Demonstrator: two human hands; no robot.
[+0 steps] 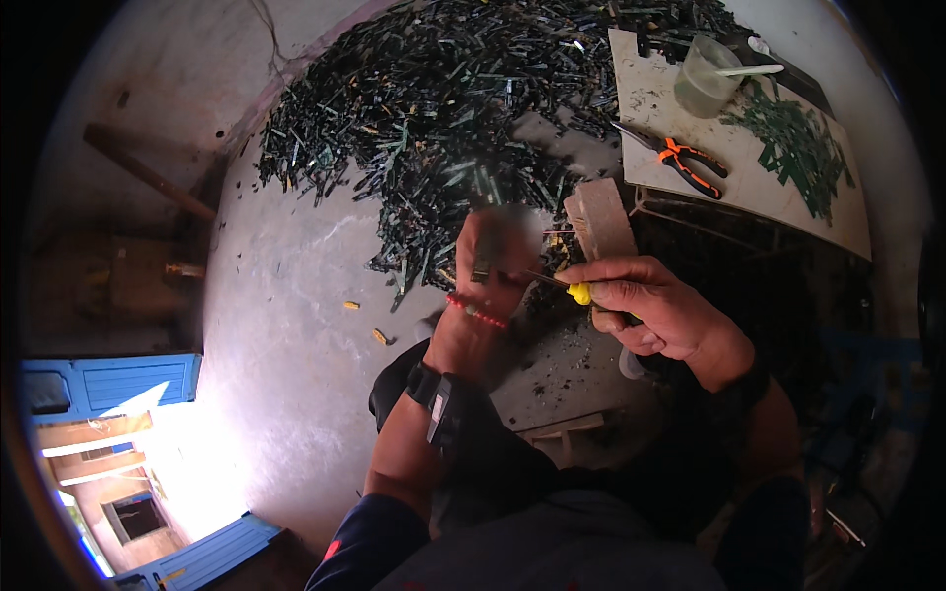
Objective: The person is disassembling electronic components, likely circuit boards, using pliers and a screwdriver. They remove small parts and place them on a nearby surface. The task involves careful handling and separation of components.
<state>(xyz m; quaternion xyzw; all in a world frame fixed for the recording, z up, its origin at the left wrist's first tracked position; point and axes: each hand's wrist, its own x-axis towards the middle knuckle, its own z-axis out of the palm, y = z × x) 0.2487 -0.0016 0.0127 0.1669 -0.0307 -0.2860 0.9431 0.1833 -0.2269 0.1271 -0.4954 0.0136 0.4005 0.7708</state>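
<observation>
My right hand [655, 305] is closed around the yellow handle of a screwdriver [579, 293]. Its thin shaft points left toward my left hand [483, 251], which is closed, with a red bead bracelet at the wrist. A small dark strip-like piece [481, 268] shows at the left hand's fingers; its kind is unclear, and a blur hides part of the grip. Just beyond the hands stands a worn brown block [601, 219]. A large heap of dark green and black strips [434, 108] spreads over the floor ahead.
At the right, a pale board [660, 182] bears orange-and-black pliers [690, 165], a clear plastic cup [705, 79] with a white-handled utensil and a pile of green strips [798, 153]. Small yellow pieces [379, 336] lie on the floor [286, 295]. Blue doors [128, 382] open at the left.
</observation>
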